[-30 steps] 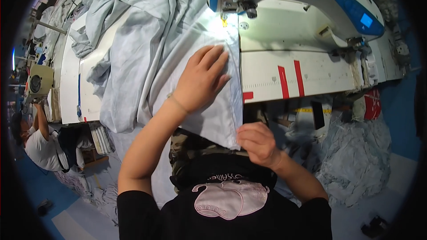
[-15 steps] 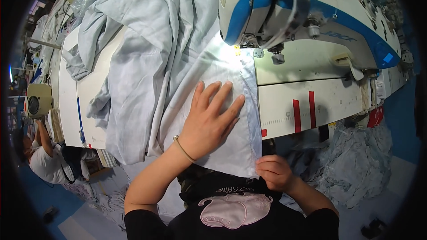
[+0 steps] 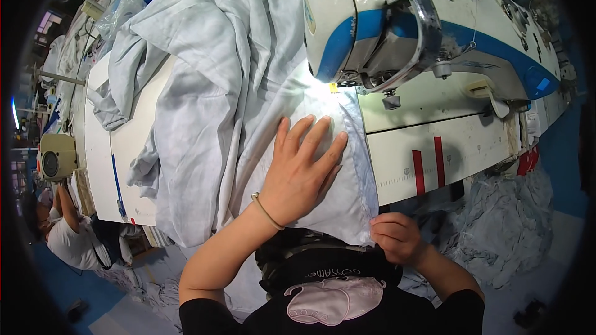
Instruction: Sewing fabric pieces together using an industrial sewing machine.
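A large piece of pale grey-blue fabric (image 3: 198, 80) lies bunched and folded over the left of the sewing table. Its flatter right part runs under the lit presser foot (image 3: 334, 88) of a white and blue sewing machine (image 3: 338, 43). My left hand (image 3: 301, 170) lies flat on this part with fingers spread, just in front of the presser foot. Lower right, my right hand (image 3: 397, 239) pinches the fabric's right edge close to its near corner, off the table's front edge. The needle is lost in the lamp's glare.
Red tape strips (image 3: 418, 172) mark the white tabletop (image 3: 459, 139) to the right. A heap of pale fabric in clear plastic (image 3: 496, 229) sits below the table at right. Far left, another person (image 3: 71, 245) works beside a beige machine (image 3: 58, 156).
The view has shifted, so the machine sits lower in the picture. Both hands and the fabric's near corner have moved somewhat closer to the presser foot. Their holds look the same.
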A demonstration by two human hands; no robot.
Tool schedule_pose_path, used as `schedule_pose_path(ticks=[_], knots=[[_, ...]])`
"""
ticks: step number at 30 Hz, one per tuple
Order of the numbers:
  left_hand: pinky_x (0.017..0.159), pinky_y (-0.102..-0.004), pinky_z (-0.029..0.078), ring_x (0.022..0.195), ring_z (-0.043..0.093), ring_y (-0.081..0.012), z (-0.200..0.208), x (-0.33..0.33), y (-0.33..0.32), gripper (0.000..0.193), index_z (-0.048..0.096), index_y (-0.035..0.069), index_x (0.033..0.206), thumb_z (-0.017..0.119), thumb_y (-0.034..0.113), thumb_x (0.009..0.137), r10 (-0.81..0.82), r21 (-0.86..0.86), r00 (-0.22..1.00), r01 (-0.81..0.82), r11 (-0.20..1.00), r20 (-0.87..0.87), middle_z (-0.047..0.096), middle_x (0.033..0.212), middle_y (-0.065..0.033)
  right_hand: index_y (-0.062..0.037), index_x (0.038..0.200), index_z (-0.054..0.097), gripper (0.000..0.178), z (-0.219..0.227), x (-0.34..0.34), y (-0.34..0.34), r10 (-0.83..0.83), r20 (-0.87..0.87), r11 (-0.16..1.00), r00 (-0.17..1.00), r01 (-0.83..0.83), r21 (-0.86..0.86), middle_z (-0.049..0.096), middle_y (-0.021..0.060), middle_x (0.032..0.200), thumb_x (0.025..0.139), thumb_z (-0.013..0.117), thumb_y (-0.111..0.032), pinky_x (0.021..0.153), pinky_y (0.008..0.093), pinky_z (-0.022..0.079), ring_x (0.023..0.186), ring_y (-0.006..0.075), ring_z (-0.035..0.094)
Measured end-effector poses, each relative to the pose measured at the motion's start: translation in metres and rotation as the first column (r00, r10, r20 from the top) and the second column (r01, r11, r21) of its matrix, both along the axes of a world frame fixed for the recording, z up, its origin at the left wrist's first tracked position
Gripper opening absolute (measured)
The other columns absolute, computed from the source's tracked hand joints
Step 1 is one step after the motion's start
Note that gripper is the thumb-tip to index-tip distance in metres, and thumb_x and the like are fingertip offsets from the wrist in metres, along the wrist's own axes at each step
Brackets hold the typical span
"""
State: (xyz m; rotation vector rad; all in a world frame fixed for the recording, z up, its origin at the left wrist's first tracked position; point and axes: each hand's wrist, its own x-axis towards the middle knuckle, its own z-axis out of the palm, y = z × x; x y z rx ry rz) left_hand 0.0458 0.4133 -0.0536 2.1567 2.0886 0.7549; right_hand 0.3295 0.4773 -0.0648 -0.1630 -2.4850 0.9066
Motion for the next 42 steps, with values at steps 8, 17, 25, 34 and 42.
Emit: schedule_pose_path(ticks=[8,17,25,34,42], knots=[[0.118,-0.0681,0.033,0.138,0.047,-0.0397,0.003,0.002,-0.010,0.063,0.064,0.020,0.144,0.082,0.019,0.084,-0.062,-0.040,0.998,0.061,0.997,-0.024,0.051,0.150,-0.0142,0.0022,0.088,0.071,0.024,0.003,0.001,0.001,-0.015,0.010,1.000,1.000,0.015,0.010,0.069,0.0096,0.100,0.065,0.067,0.001,0.083,0.0368,0.061,0.100,0.0300,0.072],[0.117,-0.0683,0.033,0.139,0.045,-0.0400,0.001,-0.004,-0.003,0.062,0.063,0.020,0.144,0.081,0.019,0.085,-0.068,-0.033,0.997,0.067,0.997,-0.027,0.050,0.151,-0.0142,0.0013,0.086,0.071,0.023,0.005,-0.003,0.009,-0.030,-0.012,0.998,0.999,0.031,0.055,0.068,0.0083,0.101,0.064,0.066,0.002,0.083,0.0367,0.061,0.101,0.0285,0.071],[0.117,-0.0556,0.039,0.139,0.046,-0.0406,0.004,-0.021,0.010,0.061,0.064,0.018,0.144,0.079,0.015,0.085,-0.093,-0.008,0.996,0.093,0.996,-0.007,0.052,0.149,-0.0140,-0.0006,0.089,0.070,0.023,0.007,-0.015,0.017,-0.023,-0.033,0.996,0.999,0.026,0.089,0.068,0.0079,0.106,0.067,0.068,0.002,0.086,0.0371,0.062,0.105,0.0276,0.070],[0.112,-0.0502,0.045,0.135,0.048,-0.0404,0.009,-0.052,0.028,0.055,0.064,0.017,0.143,0.077,0.019,0.090,-0.192,-0.001,0.981,0.192,0.981,-0.003,0.054,0.145,-0.0140,-0.0015,0.095,0.071,0.028,0.005,-0.031,0.017,-0.002,-0.057,0.996,0.998,0.007,0.094,0.069,0.0073,0.107,0.068,0.068,0.000,0.087,0.0401,0.061,0.105,0.0284,0.070],[0.110,-0.0514,0.045,0.134,0.051,-0.0420,0.017,0.005,-0.001,0.063,0.060,0.010,0.145,0.077,0.012,0.084,-0.073,0.022,0.974,0.070,0.997,0.216,0.055,0.146,-0.0177,-0.0009,0.089,0.072,0.025,0.011,-0.037,0.014,0.011,0.064,0.998,0.998,-0.015,0.060,0.070,0.0079,0.104,0.065,0.068,-0.005,0.084,0.0422,0.058,0.105,0.0277,0.069]])
